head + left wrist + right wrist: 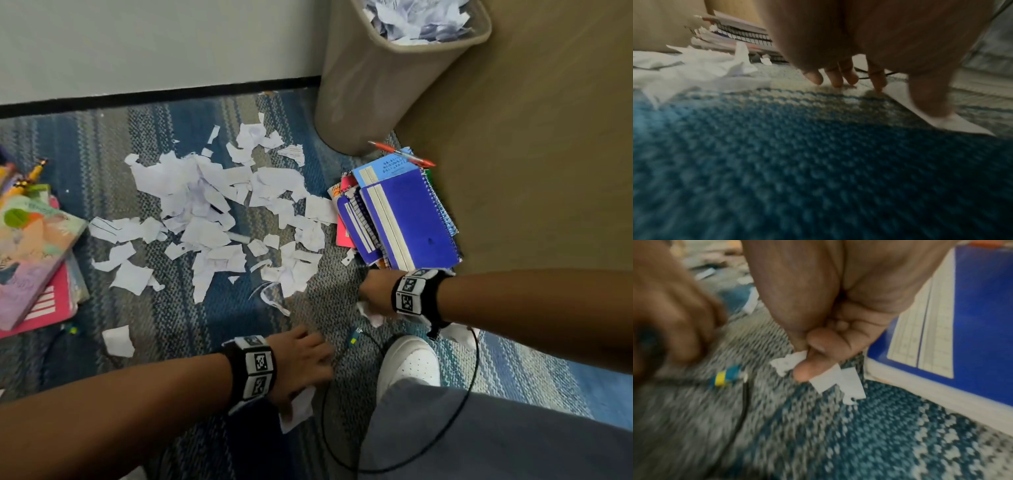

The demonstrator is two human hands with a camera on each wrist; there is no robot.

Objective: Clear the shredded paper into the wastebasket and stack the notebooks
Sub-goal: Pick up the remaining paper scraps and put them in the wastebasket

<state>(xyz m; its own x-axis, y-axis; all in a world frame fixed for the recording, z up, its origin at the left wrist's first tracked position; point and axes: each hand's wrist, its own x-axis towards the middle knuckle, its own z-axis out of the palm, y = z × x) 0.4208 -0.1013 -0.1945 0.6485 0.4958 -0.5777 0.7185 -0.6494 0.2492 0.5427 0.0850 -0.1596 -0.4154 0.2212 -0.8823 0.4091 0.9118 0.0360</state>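
Shredded paper (219, 209): most lies mid-carpet | wastebasket (387, 78) far right, part-filled | right hand (818, 344) pinches scraps (836, 382) | left hand (301, 363) spread flat, fingers pressing a scrap | notebooks (404, 219) loosely piled, unstacked.

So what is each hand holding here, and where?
Right hand pinches paper scraps by their top edges. Left hand holds nothing, fingers spread on a paper piece.
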